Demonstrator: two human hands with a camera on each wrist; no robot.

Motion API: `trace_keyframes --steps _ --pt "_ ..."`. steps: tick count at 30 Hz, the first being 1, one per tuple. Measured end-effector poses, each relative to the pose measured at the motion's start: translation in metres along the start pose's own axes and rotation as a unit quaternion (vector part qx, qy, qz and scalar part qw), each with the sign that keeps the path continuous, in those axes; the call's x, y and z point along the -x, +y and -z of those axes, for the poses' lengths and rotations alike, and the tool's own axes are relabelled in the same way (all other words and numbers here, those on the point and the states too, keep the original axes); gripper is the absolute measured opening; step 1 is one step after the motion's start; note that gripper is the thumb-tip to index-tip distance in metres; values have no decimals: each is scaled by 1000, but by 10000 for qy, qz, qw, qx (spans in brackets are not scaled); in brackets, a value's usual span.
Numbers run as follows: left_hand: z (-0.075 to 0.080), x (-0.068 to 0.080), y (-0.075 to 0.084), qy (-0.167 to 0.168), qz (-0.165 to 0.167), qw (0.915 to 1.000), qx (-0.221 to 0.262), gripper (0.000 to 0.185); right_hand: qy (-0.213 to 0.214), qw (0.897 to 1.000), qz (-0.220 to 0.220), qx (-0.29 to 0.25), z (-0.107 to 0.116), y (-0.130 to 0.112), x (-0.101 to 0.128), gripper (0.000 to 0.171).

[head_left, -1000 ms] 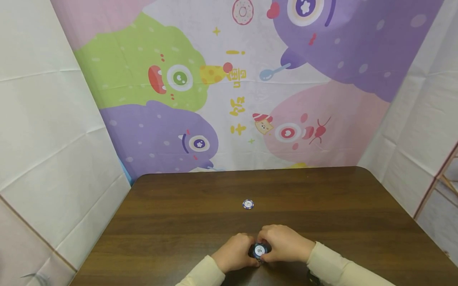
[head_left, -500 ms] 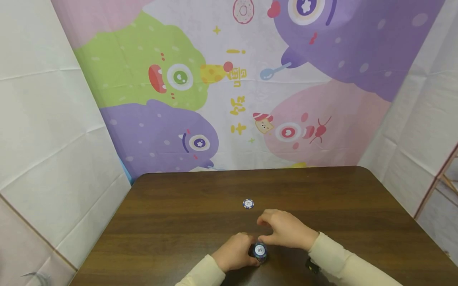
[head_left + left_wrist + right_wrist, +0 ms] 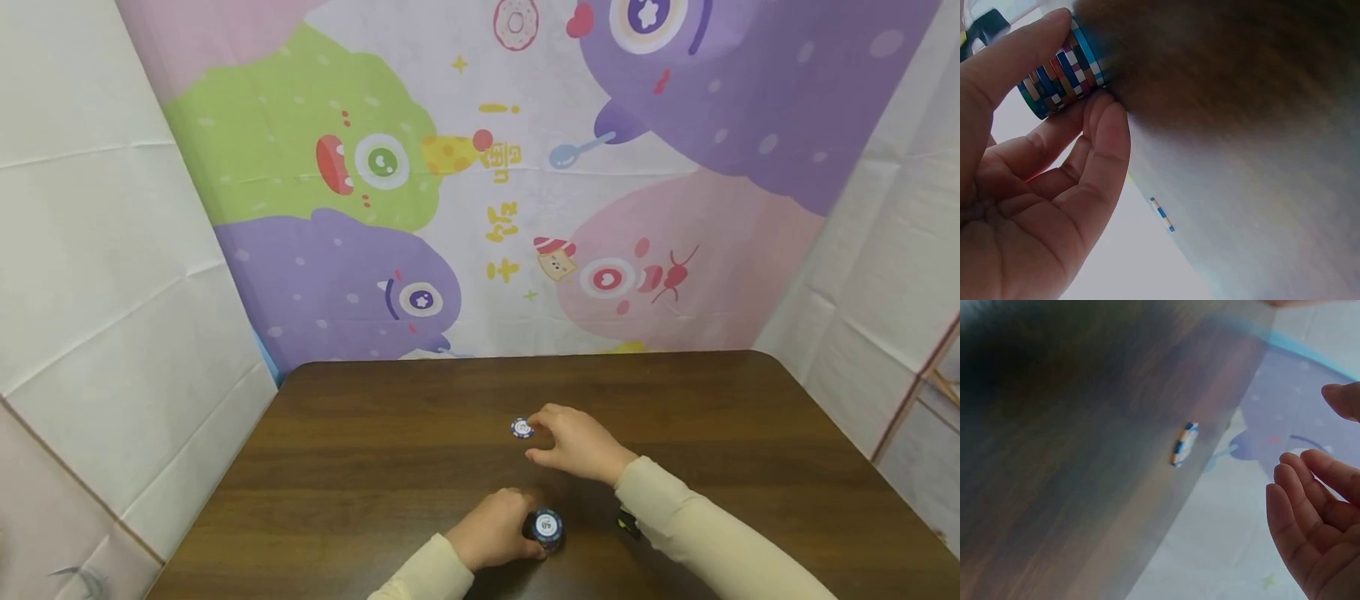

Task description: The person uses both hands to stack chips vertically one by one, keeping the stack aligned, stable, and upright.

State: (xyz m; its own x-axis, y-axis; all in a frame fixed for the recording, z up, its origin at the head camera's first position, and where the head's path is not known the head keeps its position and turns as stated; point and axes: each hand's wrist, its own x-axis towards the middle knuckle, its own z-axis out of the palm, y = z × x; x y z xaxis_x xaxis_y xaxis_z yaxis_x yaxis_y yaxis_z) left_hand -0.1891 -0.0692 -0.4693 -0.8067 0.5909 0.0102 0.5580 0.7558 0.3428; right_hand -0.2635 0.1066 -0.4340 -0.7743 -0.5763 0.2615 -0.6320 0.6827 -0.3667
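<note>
A stack of several poker chips (image 3: 547,527) stands near the front edge of the dark wooden table (image 3: 375,433). My left hand (image 3: 517,533) grips it from the left. In the left wrist view the thumb lies over the striped stack (image 3: 1063,72) and the fingers (image 3: 1107,131) press under it. A single blue-and-white chip (image 3: 522,428) lies flat farther back at mid-table. My right hand (image 3: 538,433) hovers just to its right, fingers relaxed and holding nothing. The right wrist view shows that chip (image 3: 1184,444) apart from the fingers (image 3: 1297,500).
A cartoon monster backdrop (image 3: 480,183) hangs behind the table's far edge. White sheets (image 3: 97,250) close in both sides. The table's rounded back corners sit at the left and right. A small black item (image 3: 626,523) shows under my right sleeve.
My right hand has let go of the chip stack and moved forward to just beside the single chip. My left hand has stayed on the stack.
</note>
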Motion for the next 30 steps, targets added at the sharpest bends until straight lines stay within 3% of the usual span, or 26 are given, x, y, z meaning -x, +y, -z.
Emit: trace_keyframes --steps 10,20,30 --pt "-2 -1 -2 43 -53 9999 -95 32 -324 9958 -855 64 -21 16 -37 46" --pt "2 -1 0 -64 37 10000 -21 32 -415 9906 -1251 372 -45 29 -57 46" --pt "1 -1 0 -93 17 10000 14 32 -584 9809 -1438 1173 -58 29 -61 50"
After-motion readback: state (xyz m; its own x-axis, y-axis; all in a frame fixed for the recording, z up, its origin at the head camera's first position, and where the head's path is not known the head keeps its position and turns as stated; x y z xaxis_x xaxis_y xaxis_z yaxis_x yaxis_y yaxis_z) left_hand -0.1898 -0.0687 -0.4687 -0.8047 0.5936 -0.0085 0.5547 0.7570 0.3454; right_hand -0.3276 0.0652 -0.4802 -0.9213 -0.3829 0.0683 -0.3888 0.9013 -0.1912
